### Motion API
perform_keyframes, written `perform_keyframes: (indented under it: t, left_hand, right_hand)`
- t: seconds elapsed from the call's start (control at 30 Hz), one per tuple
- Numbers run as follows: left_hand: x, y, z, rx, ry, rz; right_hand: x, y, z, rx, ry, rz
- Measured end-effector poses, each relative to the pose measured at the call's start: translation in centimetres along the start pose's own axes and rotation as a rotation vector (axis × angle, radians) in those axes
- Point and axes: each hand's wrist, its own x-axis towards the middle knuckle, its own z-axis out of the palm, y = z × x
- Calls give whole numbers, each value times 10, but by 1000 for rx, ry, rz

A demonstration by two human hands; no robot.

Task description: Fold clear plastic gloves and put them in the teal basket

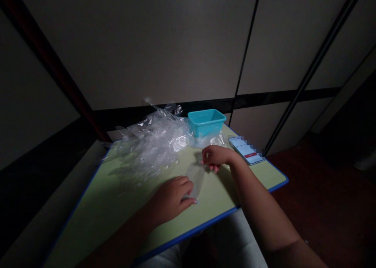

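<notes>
A small clear plastic bag (196,178) lies on the yellow-green tabletop between my two hands. My left hand (176,193) is at its near end, thumb and fingers closed on the lower edge. At the far end my right hand (216,157) is curled, its fingertips pinching the bag's upper edge. To the left of them spreads a large loose heap of clear plastic bags (155,142). Just beyond my right hand, a turquoise plastic basket (207,123) stands upright, with more clear plastic in front of it.
A phone (246,150) with a lit screen lies at the table's right side. The table (96,205) has a blue rim. Close behind it rises a panelled cabinet front (164,45) with a dark band. Dark red floor (323,205) shows at right.
</notes>
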Motion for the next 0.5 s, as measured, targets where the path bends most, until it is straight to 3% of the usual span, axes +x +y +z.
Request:
perform_keyframes:
  t: [0.1,0.5]
  left_hand:
    - [1,1,0,23,-10,-3]
    - [3,0,2,15,-36,-20]
  right_hand:
    - [2,0,2,-33,-22,115]
    - [11,-6,14,-8,-123,147]
